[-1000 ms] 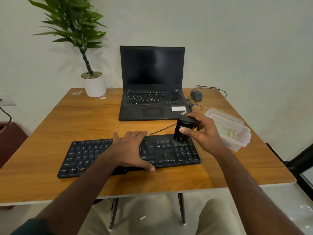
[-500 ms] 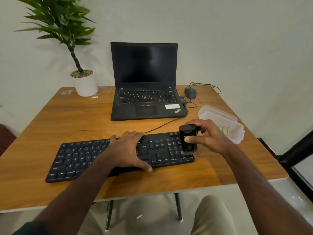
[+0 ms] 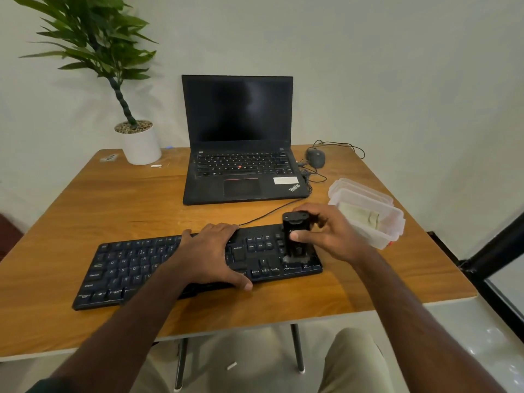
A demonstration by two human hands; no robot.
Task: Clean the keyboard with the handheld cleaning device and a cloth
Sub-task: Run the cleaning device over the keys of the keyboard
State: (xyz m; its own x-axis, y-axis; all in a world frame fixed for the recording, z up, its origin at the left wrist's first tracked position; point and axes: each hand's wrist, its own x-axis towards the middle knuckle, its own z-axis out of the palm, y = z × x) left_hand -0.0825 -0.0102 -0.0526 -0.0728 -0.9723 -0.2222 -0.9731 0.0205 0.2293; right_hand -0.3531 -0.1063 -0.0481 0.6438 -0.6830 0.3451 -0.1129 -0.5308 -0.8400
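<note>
Pressing too hard could pop a keycap or skid the black full-size keyboard [image 3: 158, 268], lying near the desk [image 3: 85, 211] front edge under the flat, open left hand [image 3: 211, 255], while the right hand [image 3: 330, 232] fingers grip the upright black cleaning device [image 3: 296, 236] over the number pad.

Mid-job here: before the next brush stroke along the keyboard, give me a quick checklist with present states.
1. Right hand grips the black cylindrical handheld cleaning device: ok.
2. Device upright, lower end down on the right-end keys of the black full-size keyboard: ok.
3. Left hand rests flat on the keyboard's middle, steadying it: ok.
4. Keyboard's black cable lies behind the keyboard, clear of the device: ok.
5. Folded pale cloth waiting in the clear plastic container: ok.
6. Device switched on: cannot tell.
</note>
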